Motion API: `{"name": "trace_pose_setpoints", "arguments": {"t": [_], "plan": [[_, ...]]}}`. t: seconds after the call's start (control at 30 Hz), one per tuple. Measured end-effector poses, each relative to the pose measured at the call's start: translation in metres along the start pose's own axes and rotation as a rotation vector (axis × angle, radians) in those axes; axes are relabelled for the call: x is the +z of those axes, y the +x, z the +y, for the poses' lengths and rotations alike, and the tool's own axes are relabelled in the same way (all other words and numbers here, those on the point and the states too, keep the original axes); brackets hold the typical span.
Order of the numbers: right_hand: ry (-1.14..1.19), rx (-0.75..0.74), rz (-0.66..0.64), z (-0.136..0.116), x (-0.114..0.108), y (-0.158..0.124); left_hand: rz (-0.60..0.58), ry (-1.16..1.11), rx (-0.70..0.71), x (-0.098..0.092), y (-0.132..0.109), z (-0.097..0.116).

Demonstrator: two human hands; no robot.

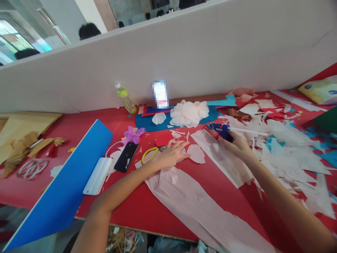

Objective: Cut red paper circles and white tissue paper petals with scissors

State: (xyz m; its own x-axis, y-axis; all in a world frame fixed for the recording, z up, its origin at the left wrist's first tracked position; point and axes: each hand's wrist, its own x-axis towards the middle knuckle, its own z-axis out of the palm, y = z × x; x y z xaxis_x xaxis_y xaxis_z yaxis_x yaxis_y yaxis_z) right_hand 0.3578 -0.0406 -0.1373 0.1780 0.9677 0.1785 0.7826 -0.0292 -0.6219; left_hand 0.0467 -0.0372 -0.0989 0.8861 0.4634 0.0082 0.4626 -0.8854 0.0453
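My left hand (172,153) is over the red table, its fingers spread above pale pink paper, beside a round paper petal (196,154). Yellow-handled scissors (150,154) lie just left of it. At the right, my right hand (237,143) is closed round a dark blue glue gun (220,130), whose nozzle points left. A long pale pink paper strip (195,200) runs from under my left hand to the front edge. Another pale strip (223,158) lies between the hands. Behind them, white paper flowers (188,113) rest on blue paper (144,123).
White and coloured scraps (286,151) cover the right side. A black phone (126,157), white power bank (98,175), purple flower (133,134) and slanted blue board (63,186) are at left. A bottle (125,98) and lit screen (160,94) stand by the partition (184,56).
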Motion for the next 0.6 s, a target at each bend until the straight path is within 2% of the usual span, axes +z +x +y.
{"name": "trace_pose_setpoints", "arguments": {"t": [0.13, 0.27, 0.47, 0.6], "plan": [[-0.019, 0.076, -0.093, 0.003, 0.0, 0.014, -0.005, -0.019, 0.018, 0.01, 0.006, 0.015], [-0.027, 0.117, -0.148, 0.002, 0.0, 0.021, -0.009, -0.054, 0.06, 0.01, 0.002, 0.023], [0.09, 0.091, -0.173, -0.003, -0.005, 0.025, 0.07, -0.095, -0.018, 0.004, -0.02, 0.034], [0.13, 0.062, -0.2, -0.01, -0.019, 0.02, 0.112, -0.094, -0.064, 0.01, -0.043, 0.034]]}}
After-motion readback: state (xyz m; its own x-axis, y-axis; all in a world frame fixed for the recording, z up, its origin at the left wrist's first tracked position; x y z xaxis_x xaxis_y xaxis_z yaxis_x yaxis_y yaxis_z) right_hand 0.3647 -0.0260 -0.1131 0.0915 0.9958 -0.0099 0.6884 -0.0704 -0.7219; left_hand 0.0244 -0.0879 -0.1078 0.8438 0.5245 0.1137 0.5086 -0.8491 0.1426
